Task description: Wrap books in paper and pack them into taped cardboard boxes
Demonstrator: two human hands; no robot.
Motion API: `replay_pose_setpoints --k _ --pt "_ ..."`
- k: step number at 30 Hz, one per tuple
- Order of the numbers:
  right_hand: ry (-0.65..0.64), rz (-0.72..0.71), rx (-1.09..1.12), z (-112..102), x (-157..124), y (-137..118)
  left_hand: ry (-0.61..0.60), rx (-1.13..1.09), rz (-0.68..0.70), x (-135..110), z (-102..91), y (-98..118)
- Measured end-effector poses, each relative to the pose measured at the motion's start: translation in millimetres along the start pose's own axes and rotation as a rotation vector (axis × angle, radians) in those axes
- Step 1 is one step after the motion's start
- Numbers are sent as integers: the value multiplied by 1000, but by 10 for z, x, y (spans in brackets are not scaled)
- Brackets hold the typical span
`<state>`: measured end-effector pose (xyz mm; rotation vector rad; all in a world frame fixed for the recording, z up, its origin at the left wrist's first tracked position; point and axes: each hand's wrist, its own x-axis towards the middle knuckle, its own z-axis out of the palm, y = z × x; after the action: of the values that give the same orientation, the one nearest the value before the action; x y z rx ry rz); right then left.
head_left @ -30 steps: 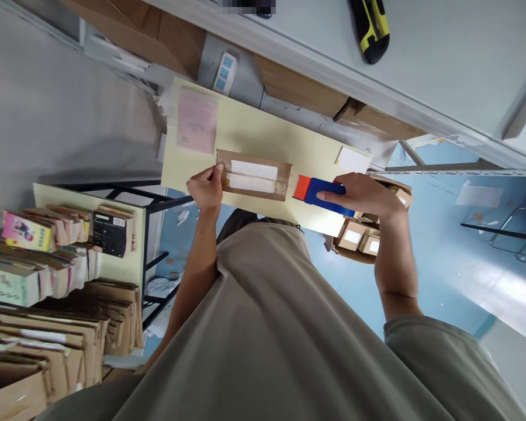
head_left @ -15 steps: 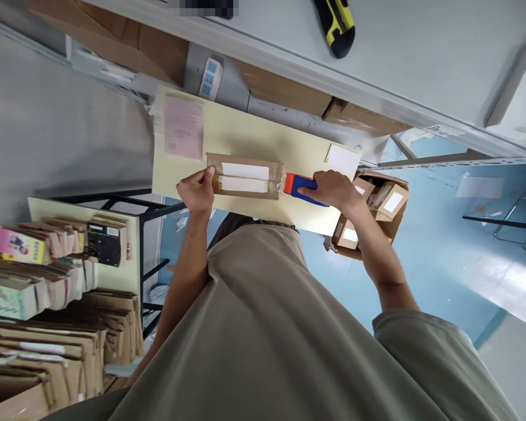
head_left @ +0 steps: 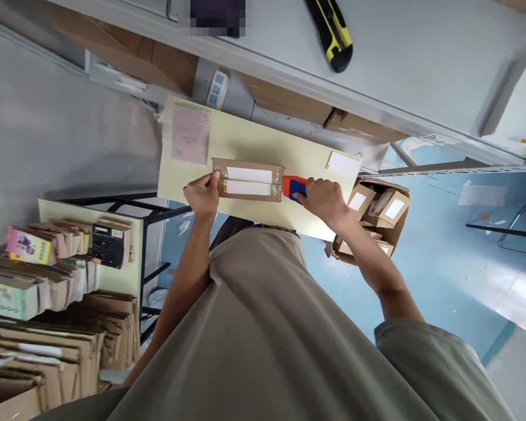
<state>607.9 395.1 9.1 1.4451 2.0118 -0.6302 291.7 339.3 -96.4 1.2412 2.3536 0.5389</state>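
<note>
On the pale yellow table (head_left: 241,130) lies a long brown cardboard box (head_left: 249,161) with white labels and clear tape on top. My left hand (head_left: 204,192) grips the box's left end, thumb on its top edge and the other fingers curled. A blue and orange-red tape dispenser (head_left: 296,188) is held in my right hand (head_left: 326,202), its orange-red end at the right end of the box. My right palm covers the rest of the dispenser.
An open carton (head_left: 405,213) of labelled boxes stands right of the table. A yellow and black utility knife (head_left: 333,38) lies on the grey upper surface (head_left: 398,64). Books (head_left: 28,244) and flat cardboard (head_left: 56,351) fill the left side. A power strip (head_left: 218,89) sits behind the table.
My right hand has brought the tape dispenser left, closing the gap to the box's right end. My left hand still grips the box. The whole view has shifted slightly.
</note>
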Motion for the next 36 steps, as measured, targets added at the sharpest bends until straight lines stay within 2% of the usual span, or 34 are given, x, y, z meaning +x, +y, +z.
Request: replay_pose_setpoints --k 4,8,13,18,21,22,24,28,30,33,36 --pt "50 4 -4 146 15 -31 1 1 -5 19 -9 15" --pt "57 66 7 405 124 -45 -2 19 -20 42 -35 -1" --pt "53 167 111 655 110 72 13 79 -65 15 -71 -76" --pt "61 217 171 575 -126 189 -22 72 -92 57 -43 -148" --pt "106 227 217 384 -298 227 11 25 -58 58 -9 -15" --pt "134 228 239 306 -358 240 39 -17 12 26 -2 95" --pt "210 223 285 139 -474 273 73 -138 236 -106 7 427" --pt "449 201 335 -210 -610 373 15 -348 768 -515 52 1378" --pt "591 168 319 -393 -595 444 -25 -409 974 -650 118 1854" --pt "772 125 241 -674 -448 592 -52 -473 1123 -639 256 2429" --pt "875 136 126 -923 -153 790 -41 -505 1144 -486 366 2784"
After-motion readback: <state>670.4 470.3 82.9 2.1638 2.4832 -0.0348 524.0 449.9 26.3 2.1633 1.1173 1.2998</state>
